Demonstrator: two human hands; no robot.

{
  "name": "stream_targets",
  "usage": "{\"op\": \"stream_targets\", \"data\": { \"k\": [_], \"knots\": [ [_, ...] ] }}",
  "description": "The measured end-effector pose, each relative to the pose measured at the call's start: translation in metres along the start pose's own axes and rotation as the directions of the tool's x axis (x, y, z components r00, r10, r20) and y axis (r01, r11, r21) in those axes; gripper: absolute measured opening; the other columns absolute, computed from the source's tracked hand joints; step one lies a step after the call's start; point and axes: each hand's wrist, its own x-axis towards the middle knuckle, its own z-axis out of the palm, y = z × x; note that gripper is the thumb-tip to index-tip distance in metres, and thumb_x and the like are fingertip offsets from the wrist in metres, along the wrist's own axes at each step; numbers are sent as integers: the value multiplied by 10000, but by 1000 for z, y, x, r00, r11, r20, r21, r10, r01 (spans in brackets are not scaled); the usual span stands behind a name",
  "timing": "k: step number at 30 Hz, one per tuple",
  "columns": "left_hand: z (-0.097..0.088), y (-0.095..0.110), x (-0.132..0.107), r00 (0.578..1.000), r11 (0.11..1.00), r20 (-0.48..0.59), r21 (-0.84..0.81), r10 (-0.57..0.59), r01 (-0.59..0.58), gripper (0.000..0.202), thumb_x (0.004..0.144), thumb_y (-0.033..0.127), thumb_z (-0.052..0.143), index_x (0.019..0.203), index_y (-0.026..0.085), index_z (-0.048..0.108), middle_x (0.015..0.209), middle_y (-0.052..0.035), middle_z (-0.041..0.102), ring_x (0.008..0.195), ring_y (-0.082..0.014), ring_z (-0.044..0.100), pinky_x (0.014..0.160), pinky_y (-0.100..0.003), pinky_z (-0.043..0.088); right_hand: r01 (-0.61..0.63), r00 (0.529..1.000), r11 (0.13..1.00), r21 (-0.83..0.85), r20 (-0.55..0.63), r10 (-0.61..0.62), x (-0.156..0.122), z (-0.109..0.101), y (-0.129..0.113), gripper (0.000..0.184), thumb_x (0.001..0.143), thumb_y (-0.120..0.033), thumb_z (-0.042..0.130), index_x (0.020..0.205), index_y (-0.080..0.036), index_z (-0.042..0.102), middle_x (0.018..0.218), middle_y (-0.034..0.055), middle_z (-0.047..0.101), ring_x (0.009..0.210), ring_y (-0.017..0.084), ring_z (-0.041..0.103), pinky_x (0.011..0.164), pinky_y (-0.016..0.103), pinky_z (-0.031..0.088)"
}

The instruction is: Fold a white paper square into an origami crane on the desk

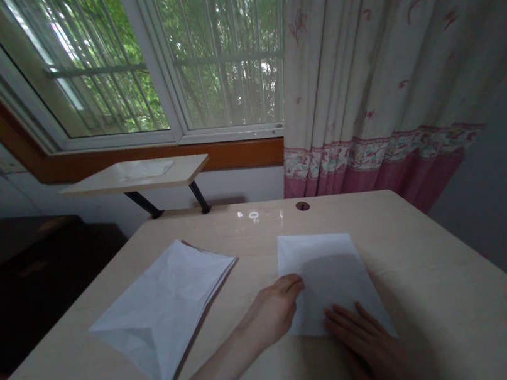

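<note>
A white sheet of paper (pixel 326 262) lies on the desk in front of me, and its layers cannot be made out. My left hand (pixel 276 310) is closed at the sheet's left edge, thumb and fingers pinched together on it. Pressed flat over the near right corner is my right hand (pixel 369 341), its fingers stretched out. To the left rest several creased white papers (pixel 169 298), stacked slantwise, with fold lines crossing the top one. Neither hand touches that stack.
The pale wooden desk (pixel 245 229) has a round cable hole (pixel 302 206) at its back. A small raised shelf (pixel 184 170) holds a thin white item (pixel 145 168). Behind are a barred window (pixel 223 48) and a floral curtain (pixel 360 72); a dark surface (pixel 19 250) stands left.
</note>
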Motion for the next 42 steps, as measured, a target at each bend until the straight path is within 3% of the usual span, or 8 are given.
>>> {"op": "stream_targets", "data": {
  "k": [5, 8, 13, 16, 23, 31, 35, 42],
  "knots": [
    [-5, 10, -3, 998, 1000, 55, -26, -17, 18, 433, 878, 81, 420, 1299, 144, 499, 1341, -112, 524, 1200, -206, 531, 1017, -326, 440, -71, 995, 997, 38, -61, 73, -4, 10, 3, 653, 794, -69, 474, 1411, -265, 393, 1327, 21, 536, 1201, 201, 517, 958, 344, 483],
    [-7, 12, -9, 996, 999, 93, -33, -9, 12, 467, 924, 232, 485, 1381, 162, 418, 1420, -120, 448, 1309, -242, 416, 1072, -395, 380, -93, 990, 994, 62, -100, 99, -7, 17, 4, 718, 798, -65, 455, 1467, -249, 272, 1330, 35, 537, 1182, 193, 538, 930, 305, 503],
    [-2, 6, -21, 983, 999, 183, 28, 23, -29, 769, 805, 405, 683, 1447, 190, 319, 1507, -132, 286, 1388, -335, 231, 1105, -531, 274, -171, 981, 977, 125, -65, 180, -15, 25, 2, 729, 836, -123, 477, 1489, -269, 187, 1349, 36, 519, 1134, 212, 579, 913, 294, 511],
    [3, 2, -25, 982, 991, 180, 108, 54, -74, 755, 810, 410, 683, 1446, 229, 318, 1522, -107, 251, 1397, -345, 192, 1098, -563, 263, -207, 978, 970, 126, -10, 210, -19, 28, 4, 697, 869, -172, 494, 1483, -306, 192, 1371, 14, 489, 1124, 213, 585, 903, 281, 516],
    [8, 5, -25, 959, 922, 40, 266, 282, -282, 407, 920, 430, 547, 1254, 199, 545, 1316, -57, 572, 1230, -215, 505, 1077, -395, 363, 16, 999, 999, 41, -28, -15, -11, 27, 20, 777, 865, -288, 587, 1483, -276, 116, 1362, 21, 478, 1193, 213, 518, 977, 317, 465],
    [13, 11, -26, 941, 885, -31, 352, 336, -305, 176, 973, 284, 482, 1077, 197, 594, 1093, -40, 685, 1064, -177, 617, 802, -257, 521, -100, 985, 992, 71, 148, 89, -11, 24, 18, 658, 834, -232, 609, 1419, -282, 313, 1396, 38, 384, 1236, 238, 460, 995, 365, 440],
    [7, 19, -26, 954, 880, 63, 370, 295, -296, 198, 951, 192, 484, 1131, 165, 563, 1176, -77, 656, 1101, -241, 608, 798, -314, 544, -212, 958, 959, 187, 231, 166, -8, 15, 17, 581, 854, -190, 569, 1384, -324, 372, 1404, 1, 368, 1270, 219, 413, 1032, 364, 393],
    [6, 22, -24, 964, 946, 221, 256, 146, -202, 373, 867, 56, 459, 1227, 148, 488, 1325, -112, 555, 1234, -282, 505, 896, -379, 520, -248, 931, 901, 357, 345, 119, -5, -1, 31, 578, 834, -122, 513, 1353, -355, 408, 1381, -15, 404, 1262, 215, 405, 1024, 393, 393]
  ]
}}
